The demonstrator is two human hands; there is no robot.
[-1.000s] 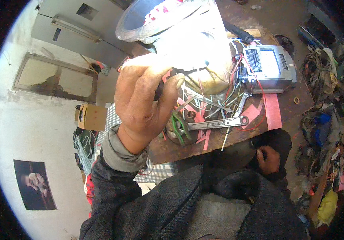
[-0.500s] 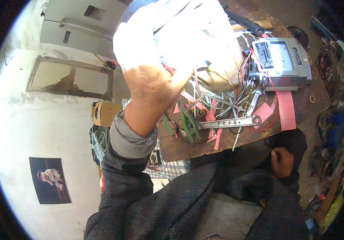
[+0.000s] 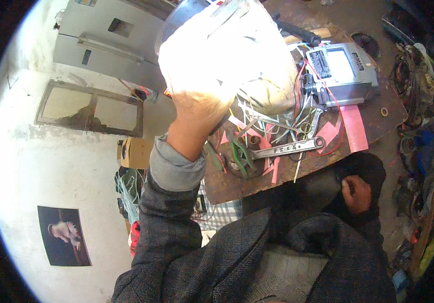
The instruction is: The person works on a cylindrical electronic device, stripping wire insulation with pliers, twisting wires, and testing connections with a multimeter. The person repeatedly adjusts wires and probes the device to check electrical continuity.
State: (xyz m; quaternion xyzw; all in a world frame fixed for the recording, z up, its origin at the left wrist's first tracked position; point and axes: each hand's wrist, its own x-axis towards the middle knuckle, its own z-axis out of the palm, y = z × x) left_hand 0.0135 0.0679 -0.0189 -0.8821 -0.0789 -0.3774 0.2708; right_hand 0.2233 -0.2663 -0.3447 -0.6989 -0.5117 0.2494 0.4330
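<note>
My left hand (image 3: 199,103) reaches up to a large pale object (image 3: 272,96) on the table; glare washes out its fingers and most of that object, so any grip is hidden. A dark rounded rim (image 3: 169,30) shows behind the glare. Below the hand lie green-handled pliers (image 3: 240,157), an adjustable wrench (image 3: 290,147), scissors (image 3: 304,132), pink strips (image 3: 354,129) and pale loose wires. A grey dial meter (image 3: 343,70) with red and black leads stands to their right. My right hand (image 3: 357,194) rests with curled fingers on my dark-clothed leg, apart from the tools.
The brown table (image 3: 227,189) ends just in front of my body. A dark rod (image 3: 300,33) lies at its far side, a small ring (image 3: 384,111) at the right. Cluttered scrap and cables (image 3: 414,146) cover the floor at right. A cardboard box (image 3: 136,153) stands at left.
My left hand has shifted right along the bright object. The whole view has turned slightly, moving the table and meter leftward. My right hand stays on my leg.
</note>
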